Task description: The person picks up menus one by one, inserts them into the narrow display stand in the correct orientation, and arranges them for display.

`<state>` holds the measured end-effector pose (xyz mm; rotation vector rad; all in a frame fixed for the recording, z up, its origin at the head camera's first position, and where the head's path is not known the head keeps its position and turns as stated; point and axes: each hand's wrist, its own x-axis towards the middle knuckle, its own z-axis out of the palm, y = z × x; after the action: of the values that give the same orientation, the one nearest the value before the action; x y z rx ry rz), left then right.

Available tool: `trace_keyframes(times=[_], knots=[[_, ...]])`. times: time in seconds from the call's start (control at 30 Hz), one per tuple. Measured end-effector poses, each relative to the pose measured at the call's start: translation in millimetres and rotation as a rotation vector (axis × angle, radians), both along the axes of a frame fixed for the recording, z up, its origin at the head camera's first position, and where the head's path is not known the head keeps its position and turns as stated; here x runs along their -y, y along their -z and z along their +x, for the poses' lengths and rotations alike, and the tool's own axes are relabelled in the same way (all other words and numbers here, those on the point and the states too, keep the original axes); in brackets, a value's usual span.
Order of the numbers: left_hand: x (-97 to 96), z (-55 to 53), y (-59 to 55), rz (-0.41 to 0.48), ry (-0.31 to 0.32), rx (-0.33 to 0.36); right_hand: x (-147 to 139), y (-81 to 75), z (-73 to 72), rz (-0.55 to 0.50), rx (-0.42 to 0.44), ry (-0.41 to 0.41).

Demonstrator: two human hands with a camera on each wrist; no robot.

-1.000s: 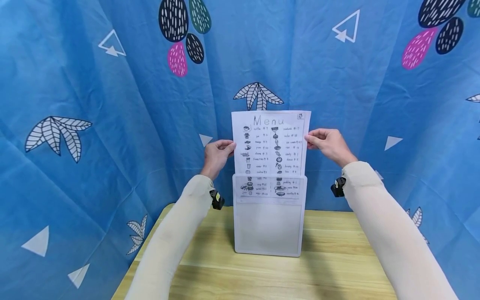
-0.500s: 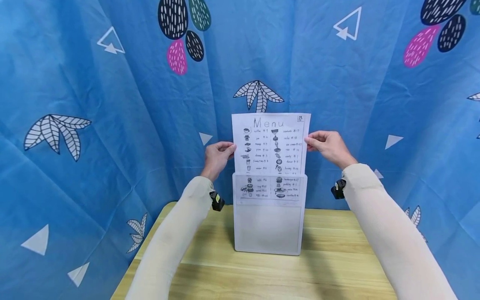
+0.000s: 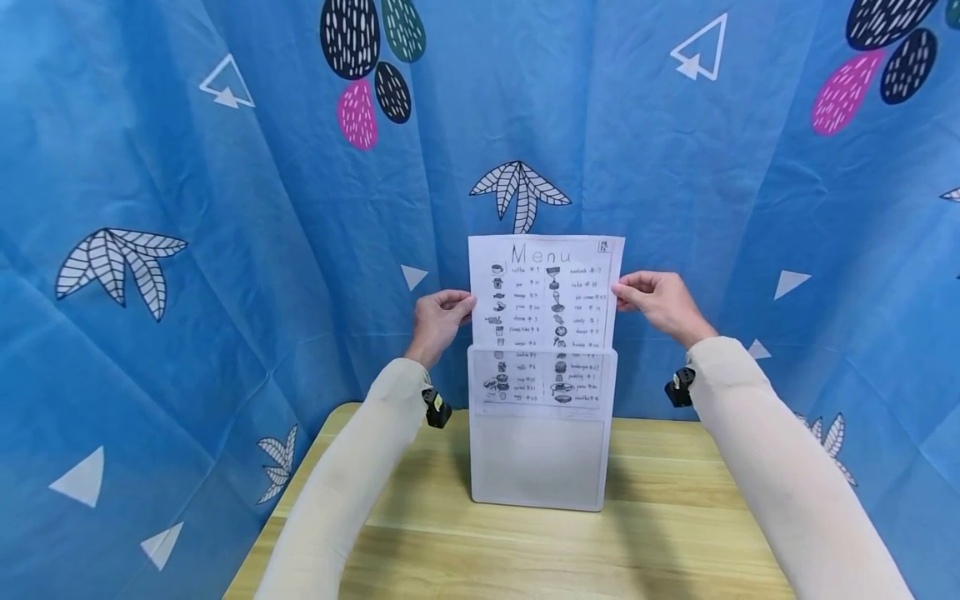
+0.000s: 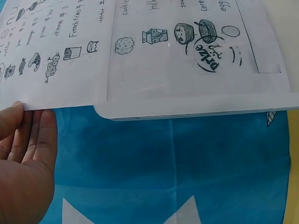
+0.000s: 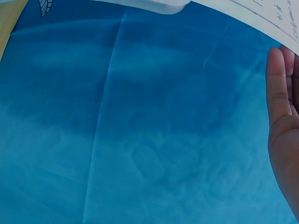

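Observation:
A white paper menu, with drawings and prices in two columns, stands upright with its lower part inside a clear, pale-rimmed display holder. My left hand pinches the sheet's left edge between thumb and fingers, above the holder's top rim. On the opposite edge, at about the same height, my right hand pinches the paper. The left wrist view shows the menu sliding behind the holder's clear front, thumb in front and fingers behind. In the right wrist view, only part of the right hand appears.
The holder stands on a light wooden table, near its back edge. Behind and on both sides hangs a blue patterned curtain. Small black cameras are strapped at both wrists over cream sleeves.
Both hands have moved down together with the menu, and its lower edge sits slightly deeper in the holder. The holder stays in place; the grip is the same.

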<state>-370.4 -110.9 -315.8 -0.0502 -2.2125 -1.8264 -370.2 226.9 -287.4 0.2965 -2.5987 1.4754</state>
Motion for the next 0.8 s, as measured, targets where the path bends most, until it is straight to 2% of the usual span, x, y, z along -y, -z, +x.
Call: trace_keyframes(times=[0.5,0.63,0.8], knots=[[1.1,0.3,9.9,0.011,0.013,0.008,-0.4,11.1,-0.4,-0.012,-0.007,-0.014],[1.3,0.9,11.0,0.012,0.014,0.015,-0.8,6.0,-0.7,-0.006,-0.006,-0.018],[1.7,1.5,12.3,0.011,0.016,0.013,0.6,-11.3,-1.9,-0.007,-0.058,0.005]])
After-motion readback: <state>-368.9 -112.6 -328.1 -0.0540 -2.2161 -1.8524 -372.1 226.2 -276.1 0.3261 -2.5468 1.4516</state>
